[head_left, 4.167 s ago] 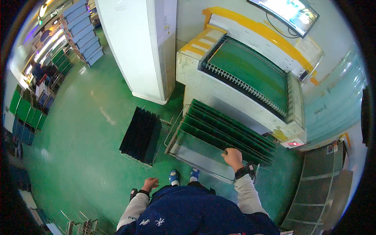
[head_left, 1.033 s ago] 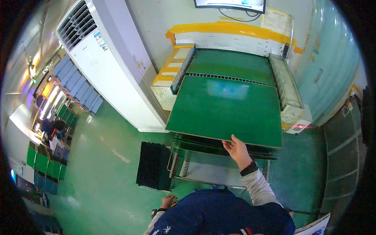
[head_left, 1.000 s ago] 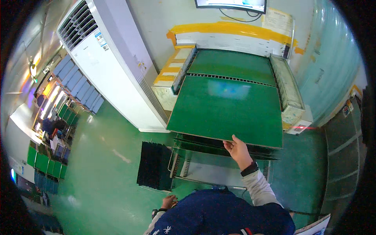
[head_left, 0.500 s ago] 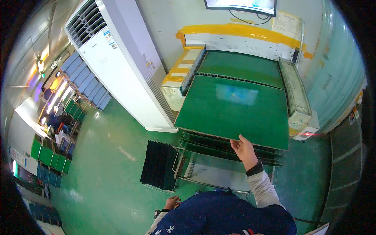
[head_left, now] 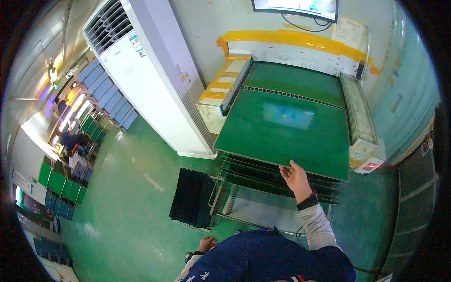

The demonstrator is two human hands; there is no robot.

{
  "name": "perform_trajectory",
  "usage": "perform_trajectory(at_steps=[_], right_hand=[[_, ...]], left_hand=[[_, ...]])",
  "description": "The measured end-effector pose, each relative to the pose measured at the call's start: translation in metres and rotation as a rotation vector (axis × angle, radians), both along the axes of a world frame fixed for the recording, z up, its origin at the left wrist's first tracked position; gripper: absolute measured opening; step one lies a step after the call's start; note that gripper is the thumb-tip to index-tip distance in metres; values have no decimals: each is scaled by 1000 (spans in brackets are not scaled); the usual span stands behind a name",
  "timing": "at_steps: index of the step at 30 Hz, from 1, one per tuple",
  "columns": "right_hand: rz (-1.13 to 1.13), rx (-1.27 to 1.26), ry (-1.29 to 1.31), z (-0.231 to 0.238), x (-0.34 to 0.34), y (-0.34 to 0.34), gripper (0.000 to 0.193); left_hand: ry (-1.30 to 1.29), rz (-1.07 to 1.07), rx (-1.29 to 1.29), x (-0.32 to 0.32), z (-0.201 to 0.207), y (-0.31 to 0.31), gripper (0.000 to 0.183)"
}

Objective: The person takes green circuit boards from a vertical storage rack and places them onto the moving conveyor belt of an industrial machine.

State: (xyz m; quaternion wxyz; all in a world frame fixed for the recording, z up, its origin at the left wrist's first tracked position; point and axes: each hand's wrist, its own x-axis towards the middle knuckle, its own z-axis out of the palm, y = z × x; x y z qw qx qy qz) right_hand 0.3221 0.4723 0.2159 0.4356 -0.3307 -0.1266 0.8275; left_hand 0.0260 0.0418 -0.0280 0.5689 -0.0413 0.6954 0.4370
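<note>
Right hand [head_left: 295,177] grips near edge of large green panel [head_left: 286,131], fingers closed on it. Panel now lifted flat over machine bed [head_left: 300,77], clear of rack [head_left: 277,176] where it stood seconds ago. Left hand [head_left: 206,244] hangs low, loosely curled, holds nothing.

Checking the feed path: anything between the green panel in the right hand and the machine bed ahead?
Nothing visible. The right hand holds the near edge of the green panel, whose far edge already reaches the slotted strip of the machine bed. The bed's green surface lies bare. The left hand hangs low, away from it.
</note>
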Motion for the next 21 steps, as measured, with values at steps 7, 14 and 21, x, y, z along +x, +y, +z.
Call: perform_trajectory(at_steps=[7, 14, 21], right_hand=[[-3, 15, 0, -1, 0, 7, 21], [-25, -3, -8, -7, -1, 19, 20], [-65, -7, 13, -5, -4, 25, 22]], left_hand=[[163, -164, 133, 3, 12, 0, 33], [-5, 22, 9, 7, 19, 6, 35], [-5, 47, 4, 9, 20, 5, 36]])
